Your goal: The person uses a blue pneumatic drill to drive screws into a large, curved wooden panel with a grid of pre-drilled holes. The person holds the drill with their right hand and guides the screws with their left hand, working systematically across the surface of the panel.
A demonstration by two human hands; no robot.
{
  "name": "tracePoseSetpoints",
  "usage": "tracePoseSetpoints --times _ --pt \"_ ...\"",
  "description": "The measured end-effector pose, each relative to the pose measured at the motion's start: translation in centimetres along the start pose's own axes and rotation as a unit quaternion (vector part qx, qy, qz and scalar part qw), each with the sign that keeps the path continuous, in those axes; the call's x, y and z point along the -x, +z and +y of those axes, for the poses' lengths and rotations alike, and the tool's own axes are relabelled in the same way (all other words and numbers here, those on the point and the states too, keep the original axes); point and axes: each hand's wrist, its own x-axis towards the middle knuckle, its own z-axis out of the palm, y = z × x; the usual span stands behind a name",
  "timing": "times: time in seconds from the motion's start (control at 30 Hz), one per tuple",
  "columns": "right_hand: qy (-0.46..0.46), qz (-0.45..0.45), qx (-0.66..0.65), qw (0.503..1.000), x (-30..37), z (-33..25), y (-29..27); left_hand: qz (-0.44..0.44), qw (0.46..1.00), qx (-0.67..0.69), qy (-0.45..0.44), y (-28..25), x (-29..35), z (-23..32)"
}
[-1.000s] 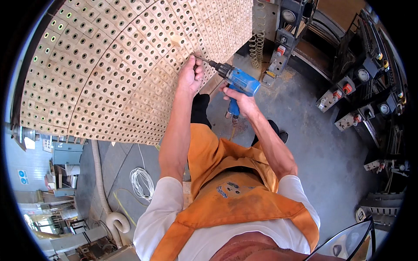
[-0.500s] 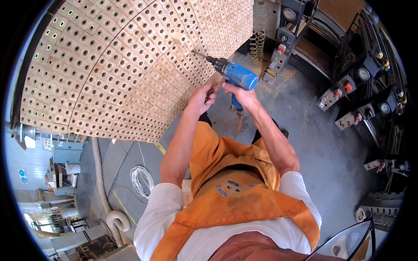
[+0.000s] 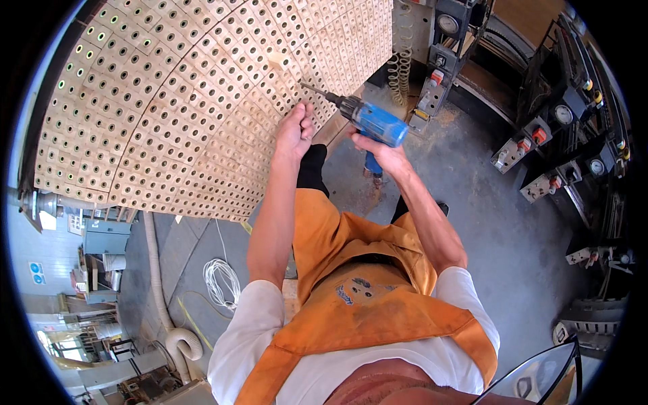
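My right hand [image 3: 379, 150] grips a blue power drill [image 3: 379, 123] by its handle. The drill's long thin bit [image 3: 313, 88] points left at the face of a big pale wooden panel [image 3: 223, 101]; I cannot tell whether the tip touches it. Rows of small blocks with round holes make up this panel, and many holes have dark rings in them. Close to the panel's right edge, just below the bit, my left hand [image 3: 295, 132] is closed. Its curled fingers hide the small dark metal pieces seen in it a moment earlier. A loose wooden block [image 3: 277, 61] sits on the panel above the bit.
Coiled air hoses [image 3: 399, 77] hang beside a machine frame with gauges [image 3: 448, 23] at the upper right. More clamps and gauges [image 3: 563, 115] line the right side. Coiled white cable [image 3: 221, 283] and a ribbed hose [image 3: 154, 270] lie on the floor at left.
My left hand has moved up and left toward the panel, away from the drill, and its fingers now cover the dark pieces. The drill has shifted slightly right and down.
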Motion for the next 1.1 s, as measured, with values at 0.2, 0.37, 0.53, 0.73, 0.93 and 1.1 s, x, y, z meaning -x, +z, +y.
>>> tracePoseSetpoints --times 0.2,0.37,0.53,0.73,0.93,1.1 --pt "0.077 -0.053 -0.076 0.993 2.5 -1.2 -3.8 -0.077 0.996 0.02 -0.034 1.1 -0.3 0.9" --pt "0.062 -0.043 -0.035 0.997 2.7 -0.5 -5.0 -0.068 0.994 -0.075 -0.05 1.9 -1.0 0.2" --pt "0.011 0.004 -0.029 0.999 1.4 0.1 -2.2 -0.059 0.998 0.011 -0.035 3.4 -3.8 0.3" --pt "0.015 0.053 -0.125 0.991 -2.3 0.4 -0.1 -0.057 0.997 0.053 -0.01 4.0 -5.6 0.8" --pt "0.009 0.035 -0.042 0.998 -2.8 -0.4 -0.2 -0.031 0.994 0.061 -0.09 0.9 -4.1 -2.2" --pt "-0.014 0.039 -0.002 0.999 -2.8 -0.8 -0.6 0.114 0.97 0.182 -0.117 0.1 -0.1 -5.3"
